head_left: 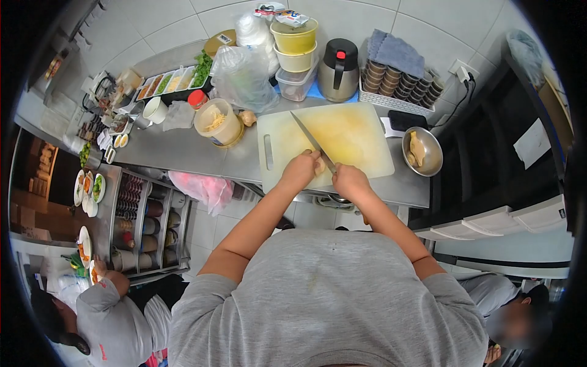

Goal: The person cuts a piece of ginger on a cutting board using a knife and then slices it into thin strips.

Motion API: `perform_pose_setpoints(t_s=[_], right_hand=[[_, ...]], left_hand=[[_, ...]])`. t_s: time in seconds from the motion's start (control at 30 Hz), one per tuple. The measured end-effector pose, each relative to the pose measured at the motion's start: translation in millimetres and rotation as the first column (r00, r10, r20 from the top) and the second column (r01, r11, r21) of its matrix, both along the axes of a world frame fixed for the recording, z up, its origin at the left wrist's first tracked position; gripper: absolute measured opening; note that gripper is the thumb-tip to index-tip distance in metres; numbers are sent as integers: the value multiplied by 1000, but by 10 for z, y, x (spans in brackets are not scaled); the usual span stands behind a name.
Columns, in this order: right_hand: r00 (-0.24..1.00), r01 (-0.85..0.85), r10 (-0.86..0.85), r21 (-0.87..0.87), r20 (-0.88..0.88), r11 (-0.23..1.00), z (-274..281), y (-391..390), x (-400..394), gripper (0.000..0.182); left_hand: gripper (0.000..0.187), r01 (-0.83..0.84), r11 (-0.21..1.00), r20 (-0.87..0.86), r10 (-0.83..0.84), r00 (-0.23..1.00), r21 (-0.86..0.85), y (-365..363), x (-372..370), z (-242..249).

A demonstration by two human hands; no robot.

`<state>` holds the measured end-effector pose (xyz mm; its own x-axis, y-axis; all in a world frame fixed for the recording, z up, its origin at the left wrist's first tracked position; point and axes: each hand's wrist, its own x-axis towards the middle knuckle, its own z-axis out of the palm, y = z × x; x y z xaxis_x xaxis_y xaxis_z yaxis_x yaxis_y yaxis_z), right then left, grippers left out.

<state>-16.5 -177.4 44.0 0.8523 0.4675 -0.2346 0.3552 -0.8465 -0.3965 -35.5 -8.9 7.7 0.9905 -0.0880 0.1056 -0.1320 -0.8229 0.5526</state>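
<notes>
A long kitchen knife [310, 136] lies across the yellow-stained white cutting board [361, 131], its tip pointing away to the upper left. My right hand [351, 183] is wrapped round its handle at the board's near edge. Just left of the blade, my left hand [301, 170] has its fingers curled on a small pale piece of food [320, 166], partly hidden by the fingers. Left of the board stands a plastic tub [227, 131] with pale cut strips inside. A steel bowl [431, 160] at the right holds a pale yellow piece [417, 150].
Along the wall stand stacked tubs [295, 40], a thermal jug [338, 73] and a basket [391, 102] of stacked dark cups. A plastic bag [241, 79] and a tray of ingredients [168, 84] sit at the back left. Co-workers are at lower left [110, 312] and lower right [498, 296].
</notes>
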Motion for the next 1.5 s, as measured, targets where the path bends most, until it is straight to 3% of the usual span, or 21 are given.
perform_pose_setpoints(t_s=[0.27, 0.67, 1.37, 1.5], right_hand=[[1000, 25, -25, 19, -1, 1000, -352, 73, 82, 24], [1000, 16, -17, 25, 20, 1000, 8, 11, -1, 24], [999, 26, -26, -14, -35, 1000, -314, 61, 129, 25], [999, 40, -39, 47, -27, 998, -322, 148, 129, 25]], left_hand=[[17, -9, 1000, 15, 9, 1000, -14, -6, -3, -25], [19, -5, 1000, 46, 5, 999, -11, 9, 7, -59], [17, -5, 999, 33, 6, 999, -36, 18, 4, -51], [20, 7, 999, 26, -6, 1000, -39, 16, -11, -2]])
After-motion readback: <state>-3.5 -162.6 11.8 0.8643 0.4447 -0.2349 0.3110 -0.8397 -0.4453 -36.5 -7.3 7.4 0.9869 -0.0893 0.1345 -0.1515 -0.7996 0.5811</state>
